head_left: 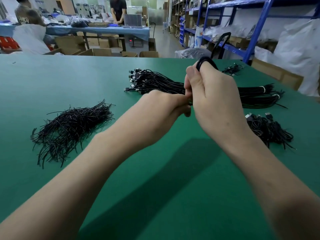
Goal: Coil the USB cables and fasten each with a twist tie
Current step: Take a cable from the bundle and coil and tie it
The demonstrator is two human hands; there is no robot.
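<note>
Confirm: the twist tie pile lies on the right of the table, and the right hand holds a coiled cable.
No. The head view shows the twist tie pile on the left of the table; the right hand holds a coiled cable.

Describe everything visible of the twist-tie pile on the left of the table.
The twist-tie pile is a loose heap of thin, black, wire-like strands, mostly aligned from near left to far right, with stray ends splaying out. A few glint pale. It lies flat on the green table, left of the left hand; nothing else touches it.
</note>
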